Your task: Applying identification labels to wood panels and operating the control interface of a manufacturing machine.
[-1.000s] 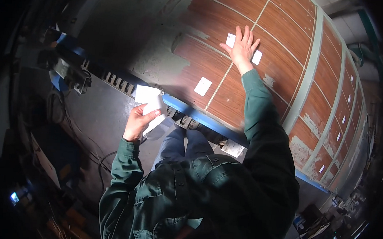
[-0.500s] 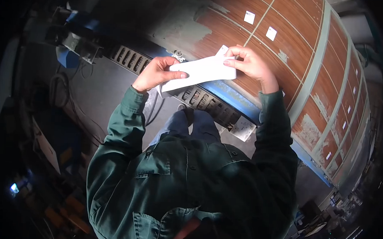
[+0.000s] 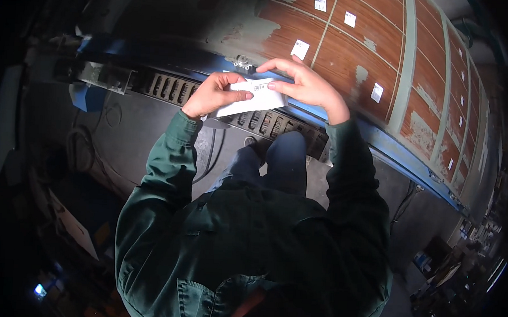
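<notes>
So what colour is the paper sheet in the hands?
White, with small dark print; the paper sheet shows in the head view.

Paper sheet (image 3: pixel 251 101) matt white; wood-grain panels (image 3: pixel 349 55) worn, patchy.

Left hand (image 3: pixel 214 94) is covering the near end of the white paper slip (image 3: pixel 251 99); fingertips of the right hand (image 3: pixel 302 84) are hiding its far edge. Print on the slip is showing too small to make out. Small white labels (image 3: pixel 299 48) on the brown panels (image 3: pixel 349 49) are reading as blurs. Lower left floor is sinking into darkness. Feet are staying hidden beneath the knees (image 3: pixel 285 154).
</notes>
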Motion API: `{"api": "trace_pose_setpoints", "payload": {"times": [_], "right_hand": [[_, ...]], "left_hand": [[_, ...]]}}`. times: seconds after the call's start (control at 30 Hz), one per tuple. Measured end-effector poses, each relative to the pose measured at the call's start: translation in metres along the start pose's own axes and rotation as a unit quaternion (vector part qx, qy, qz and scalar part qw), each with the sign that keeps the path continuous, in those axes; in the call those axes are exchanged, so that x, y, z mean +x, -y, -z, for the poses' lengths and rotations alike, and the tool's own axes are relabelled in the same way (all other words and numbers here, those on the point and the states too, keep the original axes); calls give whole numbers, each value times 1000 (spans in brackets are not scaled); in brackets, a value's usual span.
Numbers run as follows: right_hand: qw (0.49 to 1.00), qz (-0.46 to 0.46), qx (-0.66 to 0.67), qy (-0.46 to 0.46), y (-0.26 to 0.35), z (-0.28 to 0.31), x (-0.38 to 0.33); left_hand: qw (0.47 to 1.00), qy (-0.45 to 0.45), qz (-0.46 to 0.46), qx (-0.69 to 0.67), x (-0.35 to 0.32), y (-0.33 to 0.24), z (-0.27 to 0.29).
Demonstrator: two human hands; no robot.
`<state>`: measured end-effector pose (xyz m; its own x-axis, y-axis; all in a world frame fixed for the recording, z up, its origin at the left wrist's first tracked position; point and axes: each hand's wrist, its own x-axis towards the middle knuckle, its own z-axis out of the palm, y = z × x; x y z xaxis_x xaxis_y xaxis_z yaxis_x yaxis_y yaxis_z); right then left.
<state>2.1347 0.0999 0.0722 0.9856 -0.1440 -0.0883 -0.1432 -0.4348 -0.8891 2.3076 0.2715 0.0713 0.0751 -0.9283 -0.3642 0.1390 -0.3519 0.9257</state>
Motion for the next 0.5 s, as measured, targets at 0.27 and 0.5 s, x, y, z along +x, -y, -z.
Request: {"api": "trace_pose_setpoints", "payload": {"times": [0.27,0.5], "right_hand": [[975,-19,212,-66,-16,5,-25],[926,30,361,-103,-49,32,-44]], "left_hand": [[993,72,-1,-89,43,1,-22],[984,117,27,-130,111,-10,-54]]}}
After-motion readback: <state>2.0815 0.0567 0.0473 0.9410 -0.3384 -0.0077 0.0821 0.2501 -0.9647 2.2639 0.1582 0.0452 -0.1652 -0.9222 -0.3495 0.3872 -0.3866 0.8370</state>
